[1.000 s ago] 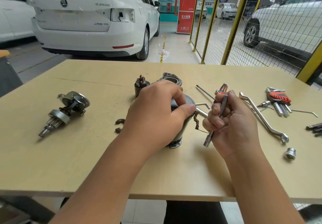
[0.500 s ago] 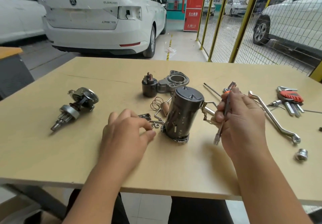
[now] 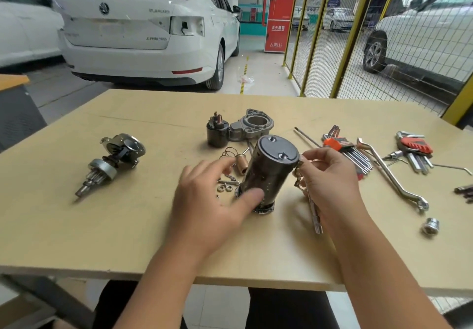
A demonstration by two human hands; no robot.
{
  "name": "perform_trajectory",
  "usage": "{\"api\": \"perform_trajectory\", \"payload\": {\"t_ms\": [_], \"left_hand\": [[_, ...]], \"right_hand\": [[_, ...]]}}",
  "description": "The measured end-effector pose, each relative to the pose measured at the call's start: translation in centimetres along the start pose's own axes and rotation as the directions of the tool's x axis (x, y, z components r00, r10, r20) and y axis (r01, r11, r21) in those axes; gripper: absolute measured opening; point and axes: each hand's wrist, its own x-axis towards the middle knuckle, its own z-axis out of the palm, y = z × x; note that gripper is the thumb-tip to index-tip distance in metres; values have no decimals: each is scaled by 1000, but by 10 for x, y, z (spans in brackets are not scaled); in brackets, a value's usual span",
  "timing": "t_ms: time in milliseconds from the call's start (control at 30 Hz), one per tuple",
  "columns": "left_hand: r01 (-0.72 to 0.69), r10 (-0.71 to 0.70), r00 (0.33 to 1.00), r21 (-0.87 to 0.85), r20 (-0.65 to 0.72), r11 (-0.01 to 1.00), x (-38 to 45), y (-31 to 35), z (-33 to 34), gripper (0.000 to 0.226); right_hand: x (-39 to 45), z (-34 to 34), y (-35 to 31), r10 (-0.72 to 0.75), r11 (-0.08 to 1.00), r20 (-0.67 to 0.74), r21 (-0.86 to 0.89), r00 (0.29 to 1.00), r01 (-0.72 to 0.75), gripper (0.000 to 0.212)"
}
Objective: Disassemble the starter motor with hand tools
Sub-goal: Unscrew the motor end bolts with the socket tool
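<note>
The motor (image 3: 268, 175) stands on end near the middle of the table (image 3: 76, 226), a dark grey steel cylinder leaning slightly, its flat top cap showing two small screw heads and its bright metal base flange on the wood. The left hand (image 3: 212, 200) is spread, fingers relaxed, with the thumb lying against the lower side of the motor. The right hand (image 3: 330, 175) is curled round a chrome tool (image 3: 316, 213) whose shaft sticks down below the palm, while its fingertips pinch at the copper lead beside the motor's top rim; exactly what they hold there is hard to tell.

A red cabinet (image 3: 279, 11) in the background carries white Chinese characters, too small to read surely. The white car (image 3: 143, 29) behind the table has a round badge on its boot lid and some lettering that is blurred.

Behind the motor sit the black solenoid (image 3: 217, 132) and the cast aluminium nose housing (image 3: 252, 125), touching each other. A spring (image 3: 230, 154), a copper plunger (image 3: 242, 164) and small nuts (image 3: 225, 188) lie between the left hand and the motor. The pinion assembly (image 3: 112, 161) lies well to the left. To the right are an orange-holdered hex key set (image 3: 345, 152), a ring spanner (image 3: 394, 177), a second red key set (image 3: 414, 149) and a socket (image 3: 430, 225)
</note>
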Motion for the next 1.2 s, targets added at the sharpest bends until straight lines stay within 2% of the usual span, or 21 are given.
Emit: {"api": "perform_trajectory", "payload": {"t_ms": [100, 200, 267, 333, 400, 467, 600, 667, 767, 900, 1100, 1200], "left_hand": [[7, 5, 994, -119, 106, 993, 5, 28, 19, 80], [83, -71, 994, -150, 87, 985, 19, 42, 37, 79], [123, -114, 992, -176, 61, 977, 24, 45, 49, 75], [132, -128, 991, -182, 30, 974, 26, 44, 57, 67], [133, -131, 991, -145, 17, 981, 26, 42, 63, 53], [191, -189, 982, -171, 31, 966, 26, 40, 65, 40], [208, -197, 977, -179, 76, 962, 26, 38, 63, 38], [197, -184, 979, -189, 85, 962, 25, 38, 62, 40], [197, -183, 980, -226, 82, 954, 24, 36, 62, 41], [178, -159, 983, -258, 93, 950, 25, 35, 62, 42], [185, -166, 981, -247, 98, 951, 25, 34, 64, 38], [191, -169, 980, -260, 103, 947, 26, 32, 64, 38]], "right_hand": [[4, 7, -1, -21, 995, 2, -102, 1000, 21, 22], [7, 8, -14, -76, 997, 31, -29, 997, 77, 40], [10, 4, -25, -182, 983, 158, 28, 971, 179, 38], [12, 0, -38, -275, 940, 411, -74, 869, 332, 36], [17, 1, -51, -274, 787, 642, -279, 716, 551, 54], [21, 6, -64, -262, 567, 766, -370, 587, 736, 66], [24, 10, -87, -292, 295, 856, -343, 427, 892, 58], [24, 11, -92, -307, 205, 874, -325, 376, 923, 56], [22, 12, -95, -316, 178, 887, -292, 336, 940, 56], [22, 12, -98, -337, 206, 890, -249, 307, 946, 51], [20, 12, -94, -447, 258, 804, -303, 392, 917, 45], [21, 11, -96, -451, 268, 808, -283, 379, 921, 45]]}}
